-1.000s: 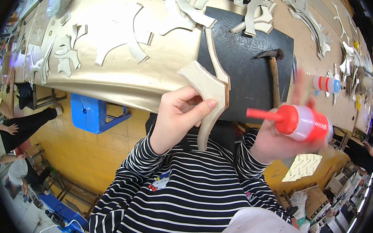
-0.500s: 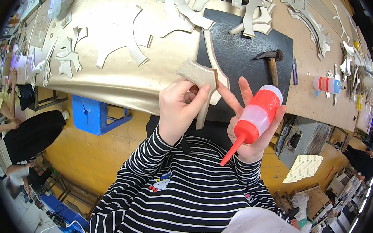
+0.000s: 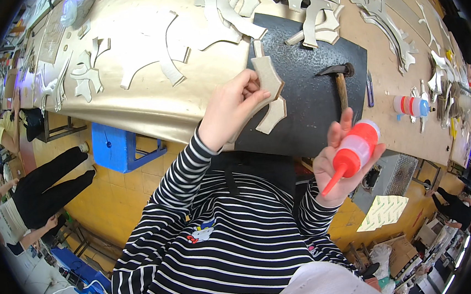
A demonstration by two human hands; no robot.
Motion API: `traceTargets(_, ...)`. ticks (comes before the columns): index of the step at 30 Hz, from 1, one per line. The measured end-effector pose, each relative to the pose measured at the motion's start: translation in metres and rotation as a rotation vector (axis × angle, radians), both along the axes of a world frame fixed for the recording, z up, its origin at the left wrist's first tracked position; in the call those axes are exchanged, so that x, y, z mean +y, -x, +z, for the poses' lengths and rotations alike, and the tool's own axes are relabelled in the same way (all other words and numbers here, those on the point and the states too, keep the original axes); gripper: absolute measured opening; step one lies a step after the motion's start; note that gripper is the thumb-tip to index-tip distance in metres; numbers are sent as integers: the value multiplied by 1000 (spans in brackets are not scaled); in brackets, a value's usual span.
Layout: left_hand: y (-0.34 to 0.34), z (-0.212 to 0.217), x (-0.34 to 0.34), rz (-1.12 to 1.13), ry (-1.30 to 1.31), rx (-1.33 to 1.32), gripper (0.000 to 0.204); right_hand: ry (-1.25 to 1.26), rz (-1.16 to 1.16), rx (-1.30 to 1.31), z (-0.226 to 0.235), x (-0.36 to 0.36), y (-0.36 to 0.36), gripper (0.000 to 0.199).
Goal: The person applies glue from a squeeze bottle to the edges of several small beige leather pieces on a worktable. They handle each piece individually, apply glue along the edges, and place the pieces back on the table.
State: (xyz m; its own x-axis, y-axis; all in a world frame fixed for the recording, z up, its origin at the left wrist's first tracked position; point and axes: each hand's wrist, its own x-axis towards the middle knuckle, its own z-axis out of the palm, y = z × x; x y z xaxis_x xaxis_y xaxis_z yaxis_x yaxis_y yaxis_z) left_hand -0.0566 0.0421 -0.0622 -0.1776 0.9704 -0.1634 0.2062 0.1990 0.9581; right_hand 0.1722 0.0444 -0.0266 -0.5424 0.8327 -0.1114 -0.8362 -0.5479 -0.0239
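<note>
Head view: left hand [image 3: 231, 109] pinches a curved cutout piece [image 3: 269, 77] over the black mat [image 3: 321, 107], right hand [image 3: 341, 169] clenches glue bottle [image 3: 356, 149], nozzle down, no glue visible on the piece.

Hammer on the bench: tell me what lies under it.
The hammer lies on a black mat, head and wooden handle both resting on it. The mat covers the brown bench below, so the surface directly beneath cannot be seen.

Hammer [image 3: 341, 86] on mat [image 3: 310, 113] — bottle [image 3: 410, 105] seemingly right.
</note>
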Motion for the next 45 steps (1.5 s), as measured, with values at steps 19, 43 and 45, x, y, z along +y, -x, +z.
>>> traceTargets(19,40,-44,14,426,-137,420,20,65,-104,-152,-6,-1,-21,70)
traceTargets(43,73,13,-28,548,-137,-777,28,-264,-823,-1095,26,-1,17,76)
traceTargets(45,42,34,-33,470,-136,-913,33,-347,-970,-1169,30,0,25,79)
